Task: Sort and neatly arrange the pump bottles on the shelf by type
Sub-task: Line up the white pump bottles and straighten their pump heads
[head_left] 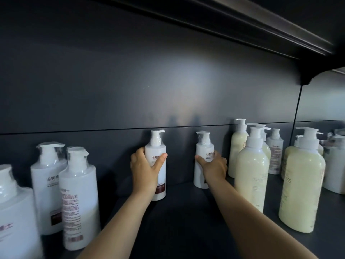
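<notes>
My left hand grips a white pump bottle with a dark red label, upright near the middle of the dark shelf. My right hand grips a second white pump bottle a little to the right, close to the back wall. Three more white pump bottles stand grouped at the left. Several cream-yellow pump bottles stand at the right, with a white one behind them.
A dark back panel rises behind the bottles and a dark upper shelf hangs overhead. A mirrored side panel closes the right end and reflects bottles. Bare shelf surface lies between and in front of the two held bottles.
</notes>
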Motion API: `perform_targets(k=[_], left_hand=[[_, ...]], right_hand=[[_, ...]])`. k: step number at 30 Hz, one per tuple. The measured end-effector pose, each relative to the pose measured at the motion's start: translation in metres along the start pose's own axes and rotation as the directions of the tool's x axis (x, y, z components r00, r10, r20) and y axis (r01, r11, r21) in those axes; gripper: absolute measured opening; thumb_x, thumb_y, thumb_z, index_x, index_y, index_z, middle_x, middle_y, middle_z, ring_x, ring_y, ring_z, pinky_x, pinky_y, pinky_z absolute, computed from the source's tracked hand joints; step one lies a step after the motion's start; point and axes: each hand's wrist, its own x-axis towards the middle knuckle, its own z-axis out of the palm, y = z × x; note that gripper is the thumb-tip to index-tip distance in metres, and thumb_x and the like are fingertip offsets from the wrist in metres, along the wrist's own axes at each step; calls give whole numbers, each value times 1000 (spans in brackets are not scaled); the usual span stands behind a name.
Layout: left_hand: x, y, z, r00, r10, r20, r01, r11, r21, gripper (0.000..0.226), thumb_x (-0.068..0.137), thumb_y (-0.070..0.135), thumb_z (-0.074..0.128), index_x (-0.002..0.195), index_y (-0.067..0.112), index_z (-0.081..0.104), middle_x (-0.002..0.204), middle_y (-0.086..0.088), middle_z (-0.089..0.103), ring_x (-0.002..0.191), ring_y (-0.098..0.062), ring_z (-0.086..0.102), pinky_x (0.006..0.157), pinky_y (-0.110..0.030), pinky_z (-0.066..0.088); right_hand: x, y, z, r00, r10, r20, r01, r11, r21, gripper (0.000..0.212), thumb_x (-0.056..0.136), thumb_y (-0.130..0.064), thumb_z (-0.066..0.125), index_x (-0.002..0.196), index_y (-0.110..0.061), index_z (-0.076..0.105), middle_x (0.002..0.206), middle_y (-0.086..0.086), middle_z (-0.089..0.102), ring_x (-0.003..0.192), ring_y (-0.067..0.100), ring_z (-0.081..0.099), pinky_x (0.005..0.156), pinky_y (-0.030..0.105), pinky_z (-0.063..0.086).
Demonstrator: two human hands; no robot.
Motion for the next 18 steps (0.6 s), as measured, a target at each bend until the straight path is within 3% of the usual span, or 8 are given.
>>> perform_targets(k=[4,8,15,18], left_hand=[[-3,2,-7,1000,-24,-16,24,1000,9,53,78,39,69,117,8,50,118,-11,48,113,-29,48,97,-41,40],[-9,7,-18,999,-26,-46,27,999,29,56,79,40,68,120,8,49,120,-14,49,114,-30,47,99,-43,40],[-39,30,-46,994,-17,-103,22,998,51,55,79,42,67,117,9,48,116,-13,55,108,-31,53,94,-47,44],[-59,45,-62,990,-6,-139,15,998,61,50,80,40,67,114,9,48,107,-9,60,98,-28,58,85,-39,47]], right_hand=[[-11,-2,-3,995,-65,71,51,982,180,43,79,-27,74,111,-8,53,101,4,58,93,24,56,79,32,43],[-22,-4,-6,984,-78,160,43,977,211,44,77,-29,76,108,-11,51,98,2,60,87,19,56,74,30,43],[-50,-17,-23,943,-156,296,55,944,324,50,71,-33,80,106,-17,49,102,1,64,93,20,63,85,36,52],[-65,-24,-40,916,-218,336,86,926,367,48,71,-32,80,104,-15,50,95,-1,63,88,18,63,83,35,53]])
